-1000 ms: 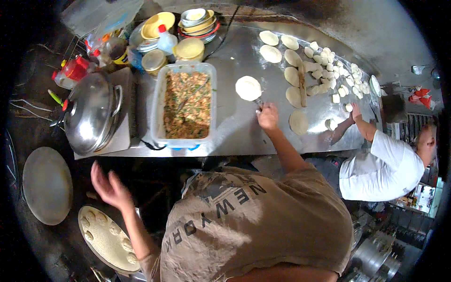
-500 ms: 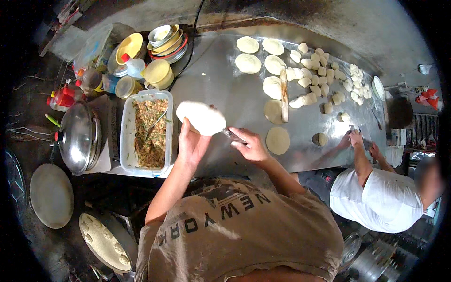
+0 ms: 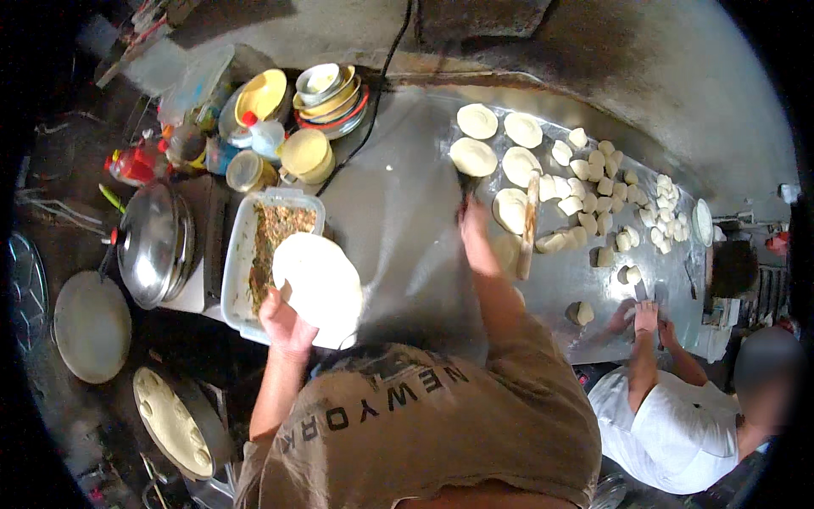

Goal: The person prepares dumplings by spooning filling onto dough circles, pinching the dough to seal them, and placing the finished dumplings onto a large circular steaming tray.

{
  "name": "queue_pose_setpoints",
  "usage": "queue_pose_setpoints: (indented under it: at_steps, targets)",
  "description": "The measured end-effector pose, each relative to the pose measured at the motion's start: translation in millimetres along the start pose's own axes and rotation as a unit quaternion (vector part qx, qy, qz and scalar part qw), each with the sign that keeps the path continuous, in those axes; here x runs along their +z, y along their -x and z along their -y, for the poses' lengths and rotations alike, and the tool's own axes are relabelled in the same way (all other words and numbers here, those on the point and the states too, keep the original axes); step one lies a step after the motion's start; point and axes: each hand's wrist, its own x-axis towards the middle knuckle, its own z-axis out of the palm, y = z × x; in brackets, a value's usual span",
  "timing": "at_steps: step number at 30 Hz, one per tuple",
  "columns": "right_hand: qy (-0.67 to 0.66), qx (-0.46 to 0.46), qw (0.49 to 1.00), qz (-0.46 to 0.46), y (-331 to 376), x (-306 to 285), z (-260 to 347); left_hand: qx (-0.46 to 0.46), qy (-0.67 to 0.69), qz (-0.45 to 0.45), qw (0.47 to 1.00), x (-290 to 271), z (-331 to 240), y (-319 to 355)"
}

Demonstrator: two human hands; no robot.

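A flat round of pale dough [image 3: 320, 284] rests in my left hand [image 3: 288, 329], thumb on its near edge and fingers beneath. It is held over the near right part of a plastic tub [image 3: 233, 293] of minced filling [image 3: 284, 222] with green bits, hiding much of it. My right hand [image 3: 476, 227] reaches forward over the metal table, close to the left side of the dough discs [image 3: 473, 158]. Its fingers are smeared by motion, and a dark patch lies just beyond them. Whether it holds anything is unclear.
A rolling pin [image 3: 529, 225] lies beside the discs, with several dough pieces [image 3: 604, 187] to its right. At the right, a co-worker [image 3: 670, 411] has hands on the table. Stacked bowls [image 3: 332, 100], bottles and a lidded pan [image 3: 148, 246] stand left. A black cable [image 3: 381, 81] crosses the back.
My left hand has brought the dough left and nearer, over the tub. My right hand has left the dough's edge, where it held a small tool, and moved forward. The head view has shifted.
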Motion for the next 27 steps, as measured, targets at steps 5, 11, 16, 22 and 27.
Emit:
queue_pose_setpoints:
  at_steps: [5, 11, 16, 22, 27]
  targets:
    - [0.085, 0.008, 0.996, 0.002, -6, 37, 22, 0.123, 0.111, 0.004, 0.986, -19, -37, 42]
    - [0.382, -0.163, 0.908, 0.056, 88, -19, 6, 0.262, 0.099, -0.006, 0.960, -59, -103, 111]
    - [0.351, -0.395, 0.824, 0.204, 193, 111, 48, 0.295, 0.096, 0.013, 0.950, -95, -117, 163]
    - [0.608, -0.456, 0.388, 0.521, 248, 258, 20, 0.292, 0.141, -0.078, 0.943, -124, -109, 185]
    - [0.724, -0.445, 0.150, 0.505, 238, 288, -9, 0.330, 0.095, -0.147, 0.928, -140, -114, 217]
